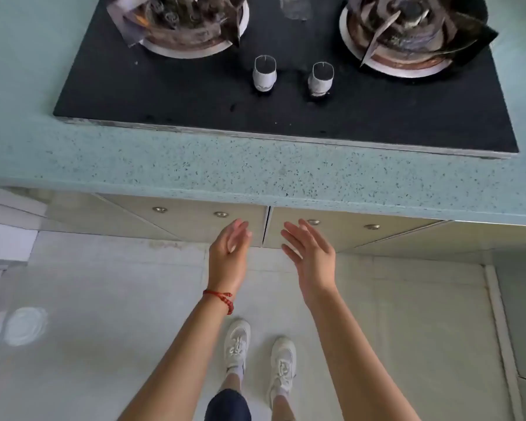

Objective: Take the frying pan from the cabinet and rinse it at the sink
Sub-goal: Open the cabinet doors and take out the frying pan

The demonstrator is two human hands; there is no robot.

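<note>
Looking straight down from the head view, the camera is taking in a speckled pale green surface point(255, 168) with a black glass hob point(195, 95) set into it.

Hob: two burners are sitting at its far edge, the left burner point(192, 22) and the right burner point(407, 34), both wrapped in crumpled, stained foil. Two white control knobs point(264, 72) are standing side by side between them, toward the near edge.

Cabinet: two pale doors are hanging closed under the surface's front lip, the left door point(195, 220) and the right door point(346, 232), meeting at a thin vertical seam. Small round metal studs are showing on each.

Hands: the left hand point(228, 256) is reaching in front of the left door beside the seam, fingers loosely spread and slightly curled, holding nothing. A red string bracelet point(220, 299) is circling its wrist. The right hand point(310, 256) is reaching in front of the right door, fingers extended and spread, likewise empty. Whether either is touching a door cannot be told.

Frying pan: not in sight; the cabinet's inside is hidden behind the closed doors.

Floor: pale tiles point(104, 299) are lying below, with two white sneakers point(237, 341) standing between the forearms.
</note>
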